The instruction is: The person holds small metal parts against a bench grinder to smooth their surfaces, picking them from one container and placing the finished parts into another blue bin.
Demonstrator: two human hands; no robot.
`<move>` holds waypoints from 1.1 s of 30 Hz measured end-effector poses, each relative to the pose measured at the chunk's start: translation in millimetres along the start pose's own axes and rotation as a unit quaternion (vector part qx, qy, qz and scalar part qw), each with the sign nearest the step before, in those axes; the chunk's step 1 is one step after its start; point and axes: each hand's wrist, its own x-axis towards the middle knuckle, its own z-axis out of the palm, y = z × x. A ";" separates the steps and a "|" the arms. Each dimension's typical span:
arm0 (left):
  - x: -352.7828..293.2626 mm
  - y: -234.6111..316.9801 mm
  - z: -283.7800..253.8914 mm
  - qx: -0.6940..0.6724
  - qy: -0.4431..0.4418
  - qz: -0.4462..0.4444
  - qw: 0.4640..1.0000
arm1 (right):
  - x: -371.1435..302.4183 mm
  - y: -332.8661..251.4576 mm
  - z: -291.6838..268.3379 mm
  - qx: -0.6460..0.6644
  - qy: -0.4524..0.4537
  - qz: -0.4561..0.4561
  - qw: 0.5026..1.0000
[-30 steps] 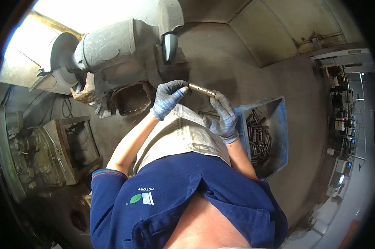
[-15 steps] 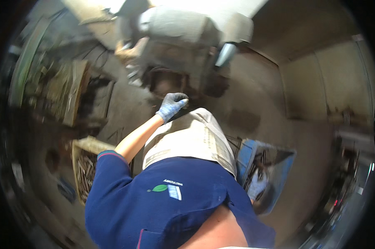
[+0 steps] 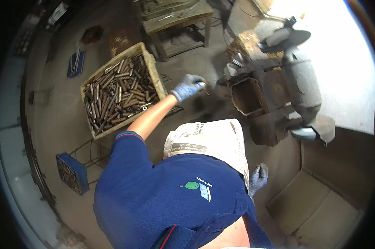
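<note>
My left hand [image 3: 189,87], in a blue and grey work glove, reaches forward with its fingertips pinched together. Something small may show at the fingertips, too small to name. Beside that hand, to its left, stands a worn yellowish crate [image 3: 153,70] heaped with short brown metal tubes and rods [image 3: 117,93]. My right hand [image 3: 258,179], gloved the same way, is low at my right side, next to the pale apron [image 3: 208,141] on my lap. Its fingers are curled in; a small dark piece seems to be between them, its kind unclear.
Ahead on the right stands a grimy machine [image 3: 305,83] with a rounded grey housing and a dark square opening [image 3: 247,97]. A workbench [image 3: 181,20] is at the back. On the left are a blue bin [image 3: 83,176] of metal parts on a wire stand and a small blue tray [image 3: 75,66].
My view has swung left, bringing the yellowish crate fully in and shifting the machine rightward. My right hand has come out of a blue bin on the right, which is now out of view.
</note>
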 end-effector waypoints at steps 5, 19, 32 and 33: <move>-58.3 -68.7 -135.1 0.106 0.223 -0.066 0.967 | 15.0 -13.2 10.8 -0.010 -0.058 0.039 0.997; -31.0 -150.0 -146.8 0.323 0.110 -0.340 0.876 | 41.9 -22.9 30.0 0.045 -0.132 -0.003 0.990; -83.0 -115.7 -168.4 0.293 0.290 -0.175 0.894 | 14.7 -11.7 16.0 0.063 -0.084 0.039 0.994; -86.1 -97.2 -175.0 0.291 0.295 -0.133 0.900 | 14.3 -11.1 13.0 0.050 -0.079 0.017 0.995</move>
